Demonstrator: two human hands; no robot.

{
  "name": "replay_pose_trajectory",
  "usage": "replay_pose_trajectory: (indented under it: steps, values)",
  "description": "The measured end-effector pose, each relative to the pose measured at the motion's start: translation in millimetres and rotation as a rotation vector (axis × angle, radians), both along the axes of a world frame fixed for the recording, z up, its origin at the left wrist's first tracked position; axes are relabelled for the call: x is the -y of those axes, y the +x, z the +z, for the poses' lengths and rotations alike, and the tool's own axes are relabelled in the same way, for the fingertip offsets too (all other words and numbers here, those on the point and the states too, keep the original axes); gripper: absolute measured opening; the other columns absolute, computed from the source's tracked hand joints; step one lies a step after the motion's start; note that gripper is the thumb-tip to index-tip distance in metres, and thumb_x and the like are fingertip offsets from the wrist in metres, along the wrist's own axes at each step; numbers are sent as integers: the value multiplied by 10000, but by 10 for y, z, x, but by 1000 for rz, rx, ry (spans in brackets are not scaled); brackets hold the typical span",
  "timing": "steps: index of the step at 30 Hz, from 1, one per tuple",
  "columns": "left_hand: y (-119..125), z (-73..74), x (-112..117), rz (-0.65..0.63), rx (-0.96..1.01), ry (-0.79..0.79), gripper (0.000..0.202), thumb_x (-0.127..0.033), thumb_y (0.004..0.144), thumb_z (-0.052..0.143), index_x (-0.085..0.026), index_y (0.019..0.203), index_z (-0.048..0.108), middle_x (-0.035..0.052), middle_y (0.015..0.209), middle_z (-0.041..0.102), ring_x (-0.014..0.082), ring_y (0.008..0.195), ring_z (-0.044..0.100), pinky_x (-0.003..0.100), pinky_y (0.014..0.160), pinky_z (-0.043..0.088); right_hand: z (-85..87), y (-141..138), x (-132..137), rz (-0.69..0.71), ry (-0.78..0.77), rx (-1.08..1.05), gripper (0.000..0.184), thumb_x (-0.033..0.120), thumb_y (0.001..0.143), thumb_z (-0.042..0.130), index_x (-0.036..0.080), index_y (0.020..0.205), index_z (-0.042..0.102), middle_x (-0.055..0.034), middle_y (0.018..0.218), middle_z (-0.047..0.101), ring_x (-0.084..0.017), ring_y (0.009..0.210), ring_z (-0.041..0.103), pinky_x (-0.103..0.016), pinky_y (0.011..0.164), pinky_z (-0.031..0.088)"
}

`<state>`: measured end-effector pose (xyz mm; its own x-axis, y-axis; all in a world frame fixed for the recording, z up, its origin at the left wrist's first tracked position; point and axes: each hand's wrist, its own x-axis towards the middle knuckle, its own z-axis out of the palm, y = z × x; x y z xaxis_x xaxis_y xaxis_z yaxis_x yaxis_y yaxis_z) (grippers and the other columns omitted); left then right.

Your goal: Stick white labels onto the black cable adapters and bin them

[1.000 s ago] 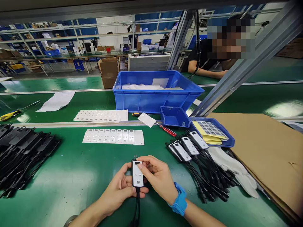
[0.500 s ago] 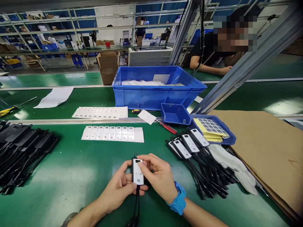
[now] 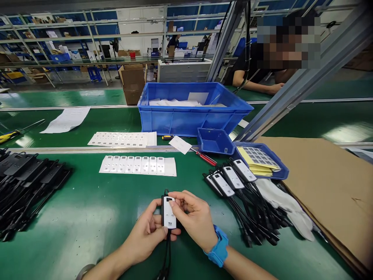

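Observation:
Between my hands is a small black device box [image 3: 169, 217] with a white faceplate label marked TS3 and black cables hanging from its lower end. My left hand [image 3: 145, 233] is closed round its left side and bottom, thumb on the label's lower edge. My right hand [image 3: 194, 217], with a blue watch on the wrist, grips the upper right edge, thumb on the label near the dark window. Beyond them lies a sheet of white labels [image 3: 169, 167]. Several labelled devices [image 3: 233, 177] with cables lie to the right, and unlabelled black devices [image 3: 32, 171] are piled at left.
A large blue bin [image 3: 186, 120] stands behind, with a small blue tray [image 3: 215, 142] before it. Another tray [image 3: 284, 173] holds yellow-backed sticker sheets. A red screwdriver [image 3: 206, 158], white gloves [image 3: 297, 217] and cardboard [image 3: 326, 175] lie at right. A co-worker sits across the bench.
Both hands keep the device in nearly the same place, the right thumb still on its label. The whole view has shifted very slightly.

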<state>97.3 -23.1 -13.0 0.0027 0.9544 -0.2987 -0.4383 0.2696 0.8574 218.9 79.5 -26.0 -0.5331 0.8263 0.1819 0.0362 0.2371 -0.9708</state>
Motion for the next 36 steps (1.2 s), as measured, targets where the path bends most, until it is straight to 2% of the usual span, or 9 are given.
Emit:
replay_pose_trajectory:
  steps: [6,12,15,20,22,24,26,32,36]
  values:
    - [-21,19,4,-11,-29,19,523,-292,830,661,-184,1244,359,100,931,680,235,904,667,369,826,504,-22,9,-53,28,-21,102,264,281,859,572,188,1102,609,25,690,476,-109,565,462,-224,513,426]
    - [-77,9,-22,45,62,-54,338,-315,904,491,-163,1195,409,144,1006,676,296,875,687,465,807,527,-66,-8,-57,224,-23,197,382,293,872,563,224,1248,554,-34,921,515,-150,738,531,-247,614,484]
    - [-86,20,-35,86,91,-54,277,-339,940,416,-166,1154,449,131,1019,665,266,830,690,414,736,549,-88,-11,-4,297,-47,226,584,265,813,649,246,1365,457,-55,1011,532,-175,791,551,-273,655,515]
    - [-60,36,-48,143,135,-34,269,-343,942,447,-186,1159,481,86,935,672,214,856,670,313,705,537,-98,20,61,424,-158,175,1150,305,611,852,291,1508,132,-111,1312,458,-252,1015,556,-335,767,546]
    - [-47,20,-47,146,103,-48,317,-384,921,503,-195,1174,479,80,935,668,213,819,673,312,686,536,-107,28,66,453,-231,138,1038,379,724,761,280,1514,96,-111,1268,498,-223,939,585,-315,718,551]
    - [-38,-4,-45,146,31,-59,389,-429,893,552,-202,1196,463,74,923,663,217,775,677,336,688,544,-131,23,69,434,-263,106,749,411,881,559,271,1507,173,-89,1137,570,-183,824,599,-287,655,544]
    - [-34,-26,-45,133,-57,-53,445,-464,875,573,-200,1208,440,66,884,659,221,751,678,363,703,552,-173,3,77,380,-241,77,581,397,939,443,276,1482,276,-64,1017,607,-165,752,598,-267,617,533]
    - [-24,-79,-56,126,-168,-37,517,-500,865,575,-189,1231,385,68,879,663,207,714,662,355,677,549,-247,-66,111,271,-62,78,525,295,950,429,253,1463,326,-46,947,634,-169,738,601,-294,673,538]
    - [-28,-69,-73,204,-12,-4,544,-482,921,484,-220,1354,284,109,1074,653,240,945,650,388,840,517,-106,-54,90,245,252,172,746,239,876,572,261,1504,169,-89,1188,569,-247,1043,558,-386,891,510]
